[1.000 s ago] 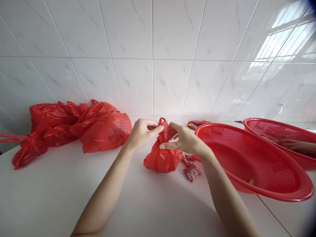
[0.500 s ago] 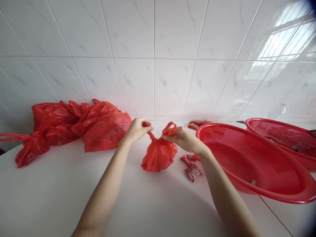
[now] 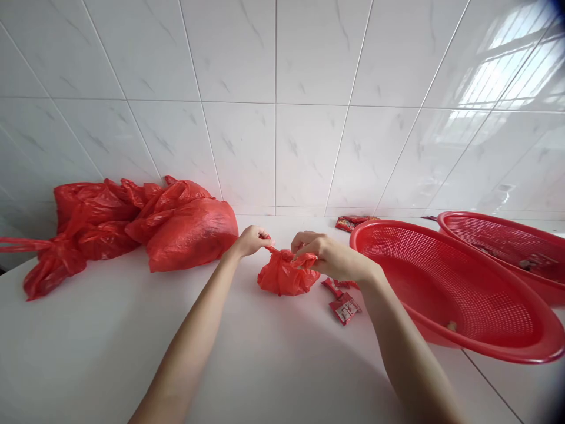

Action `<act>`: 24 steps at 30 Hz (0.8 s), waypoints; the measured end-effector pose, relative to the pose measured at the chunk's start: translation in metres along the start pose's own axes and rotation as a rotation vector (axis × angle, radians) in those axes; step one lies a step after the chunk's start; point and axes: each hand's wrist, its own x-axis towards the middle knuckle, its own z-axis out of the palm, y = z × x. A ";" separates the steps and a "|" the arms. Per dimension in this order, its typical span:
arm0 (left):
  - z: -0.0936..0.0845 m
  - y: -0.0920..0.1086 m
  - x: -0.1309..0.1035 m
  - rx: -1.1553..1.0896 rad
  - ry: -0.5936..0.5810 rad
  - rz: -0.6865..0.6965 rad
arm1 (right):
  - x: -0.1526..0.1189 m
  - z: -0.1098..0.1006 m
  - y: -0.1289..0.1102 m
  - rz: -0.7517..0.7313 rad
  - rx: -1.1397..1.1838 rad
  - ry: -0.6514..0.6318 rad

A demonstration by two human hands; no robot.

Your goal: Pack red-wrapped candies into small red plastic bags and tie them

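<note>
I have the small bag (image 3: 285,277) on the tabletop (image 3: 265,365), beside the basket (image 3: 441,282). My left hand (image 3: 251,240) and right hand (image 3: 324,256) each pinch a handle, grip closed. It looks light, soft and slippery; handles hold best.

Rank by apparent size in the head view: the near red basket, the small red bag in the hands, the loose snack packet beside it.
1. near red basket, by far the largest.
2. small red bag, pinched by left hand and right hand.
3. snack packet, smallest.
</note>
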 end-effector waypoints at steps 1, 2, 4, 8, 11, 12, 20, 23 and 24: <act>0.000 -0.002 0.000 0.001 -0.009 -0.003 | 0.000 0.000 -0.001 -0.016 0.018 -0.017; 0.000 -0.004 0.001 0.003 -0.021 -0.005 | 0.000 0.000 -0.002 -0.029 0.038 -0.032; 0.001 -0.006 0.002 0.001 -0.029 -0.003 | 0.000 -0.001 -0.003 -0.048 0.076 -0.052; 0.001 -0.001 0.002 -0.024 0.028 0.017 | 0.001 -0.001 -0.001 -0.037 0.210 -0.003; -0.003 0.015 -0.002 -0.071 0.108 0.046 | 0.005 -0.001 0.003 0.036 0.410 0.124; -0.006 0.023 -0.005 -0.110 0.130 0.068 | 0.007 0.000 0.004 0.074 0.476 0.153; -0.011 0.070 -0.029 -0.360 0.141 0.266 | 0.016 0.010 0.006 0.152 0.842 0.199; -0.009 0.076 -0.032 -0.403 0.134 0.275 | 0.019 0.015 0.011 0.250 0.817 0.167; -0.008 0.078 -0.033 -0.417 0.127 0.283 | 0.019 0.017 0.013 0.289 0.803 0.155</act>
